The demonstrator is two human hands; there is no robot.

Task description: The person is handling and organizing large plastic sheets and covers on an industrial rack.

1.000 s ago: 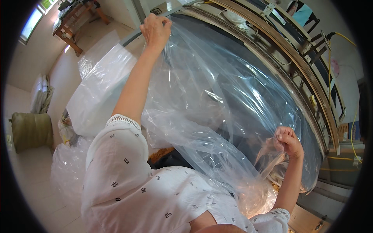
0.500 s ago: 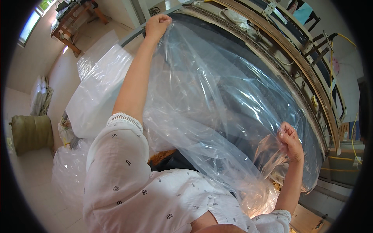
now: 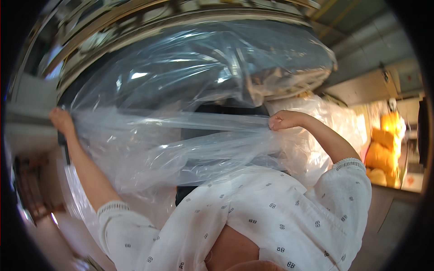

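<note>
A large clear plastic sheet (image 3: 149, 67) lies wrinkled over a dark, long surface (image 3: 280, 38) and spreads toward my body. At the far left, my left hand (image 3: 62, 121) is closed on one edge of the sheet. My right hand (image 3: 281, 120), right of centre, is a fist around another part of the same plastic. Between the two hands the film is drawn into a taut, narrow fold. Below that fold, loose plastic hangs in front of my shirt, and bits of the dark surface show through gaps.
Wooden rails (image 3: 104, 20) of a frame run along the far side. More bunched plastic (image 3: 312, 149) lies at the right, with yellow-orange bundles (image 3: 383, 149) beyond it. A brown wooden table (image 3: 31, 180), blurred, stands at the left.
My view has swung to the right. My hands now pull the plastic into a stretched line between them, where before it hung in a broad, loose spread.
</note>
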